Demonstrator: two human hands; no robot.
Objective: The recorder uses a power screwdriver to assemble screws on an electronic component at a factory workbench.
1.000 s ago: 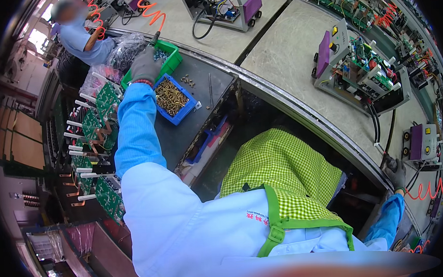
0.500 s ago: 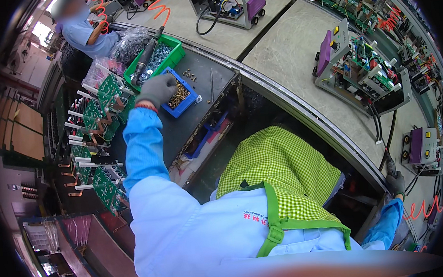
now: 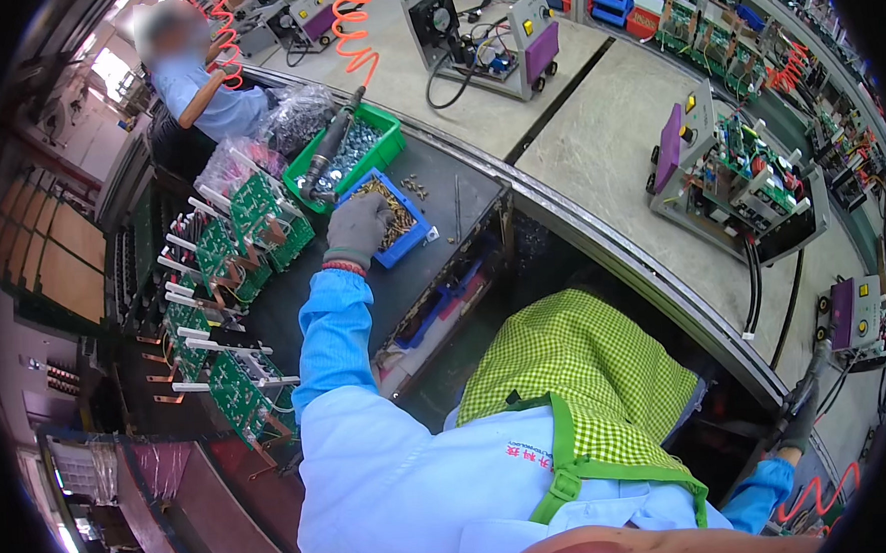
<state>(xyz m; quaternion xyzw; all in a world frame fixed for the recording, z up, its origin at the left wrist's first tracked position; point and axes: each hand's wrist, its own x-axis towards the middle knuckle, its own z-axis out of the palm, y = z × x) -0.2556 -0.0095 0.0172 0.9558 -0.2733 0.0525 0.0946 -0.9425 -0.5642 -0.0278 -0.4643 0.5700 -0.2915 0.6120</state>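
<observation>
The left hand [image 3: 358, 226], in a gray glove, was over the blue box [image 3: 409, 248], with its fingers bent down toward the little brass screws [image 3: 398, 214] inside. It looked like the step was picking out screws; I couldn't tell if the fingertips had pinched any. Getting some out would call for a firm pinch and a lift over the box's side. Far off to the right, the right hand [image 3: 800, 426] seemed wrapped around a dark tool [image 3: 816, 365], though it was hard to see. Around them, on the left, green boards [image 3: 265, 216] stood in a row. Next came a green box [image 3: 385, 157] of shiny bits, with a power driver [image 3: 331, 147] lying across it. The driver's near end was close to the left hand, so it could get bumped. Loose screws [image 3: 414, 186] and a thin rod [image 3: 457, 206] lay right of the blue box. Farther right, an open machine [image 3: 743, 161] sat on the pale table [image 3: 581, 139].
</observation>
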